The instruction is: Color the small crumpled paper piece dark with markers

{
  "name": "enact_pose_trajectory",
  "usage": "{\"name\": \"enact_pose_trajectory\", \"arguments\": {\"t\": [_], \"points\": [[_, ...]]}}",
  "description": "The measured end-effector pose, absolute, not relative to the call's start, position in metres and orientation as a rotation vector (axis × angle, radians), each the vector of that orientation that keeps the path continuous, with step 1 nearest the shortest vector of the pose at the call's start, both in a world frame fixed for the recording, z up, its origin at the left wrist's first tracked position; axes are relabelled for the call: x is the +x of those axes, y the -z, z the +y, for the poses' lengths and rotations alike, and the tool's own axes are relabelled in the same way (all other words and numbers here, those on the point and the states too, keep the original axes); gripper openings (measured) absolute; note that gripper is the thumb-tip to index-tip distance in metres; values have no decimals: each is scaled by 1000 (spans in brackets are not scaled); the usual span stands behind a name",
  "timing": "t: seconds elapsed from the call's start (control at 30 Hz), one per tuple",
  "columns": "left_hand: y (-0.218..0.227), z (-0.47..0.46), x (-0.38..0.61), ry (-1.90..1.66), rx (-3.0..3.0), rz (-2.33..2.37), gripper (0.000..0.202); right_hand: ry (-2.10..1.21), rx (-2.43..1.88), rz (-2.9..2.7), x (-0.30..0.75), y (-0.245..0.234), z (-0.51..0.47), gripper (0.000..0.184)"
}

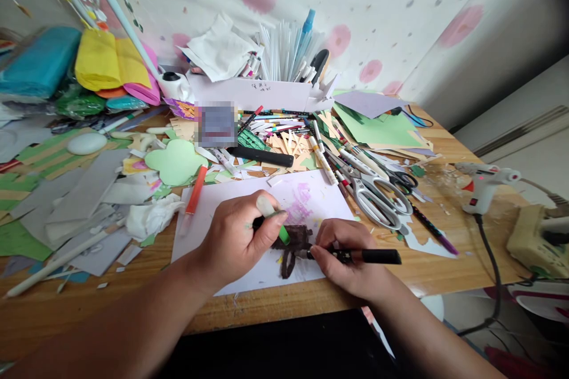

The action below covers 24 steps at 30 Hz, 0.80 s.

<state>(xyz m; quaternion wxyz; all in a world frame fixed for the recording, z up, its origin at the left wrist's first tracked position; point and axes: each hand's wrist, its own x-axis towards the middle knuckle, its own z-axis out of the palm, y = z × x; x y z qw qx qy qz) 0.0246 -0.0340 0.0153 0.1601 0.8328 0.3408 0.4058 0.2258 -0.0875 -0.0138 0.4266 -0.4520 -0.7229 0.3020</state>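
A sheet of white paper with pink and dark smudges lies in front of me. My left hand is closed around a marker with a whitish body and a green end that points down at the sheet. Under it is a dark brown piece with a loop-shaped part at its lower edge; the hand hides some of it. From the right, my right hand grips a black marker with small light marks. Its tip end points left, close to the loop; I cannot tell if they touch.
An orange marker lies at the sheet's left edge. Scissors and several pens sit to the right, beyond them a glue gun with its cord and a power strip. Paper scraps cover the left side; a white box stands behind.
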Motion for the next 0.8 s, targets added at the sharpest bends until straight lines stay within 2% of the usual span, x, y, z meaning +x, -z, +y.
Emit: {"name": "enact_pose_trajectory", "arguments": {"t": [0.5,0.67,0.8], "points": [[-10,-32,26,-1174,2383,964,16,-894,-898,-1943,216,8,-88,23],[-11,-31,23,-1193,2327,974,16,-906,-888,-1835,219,10,-89,23],[-13,-27,17,-1299,2237,1037,15,-870,-1021,-1494,230,20,-88,21]]}}
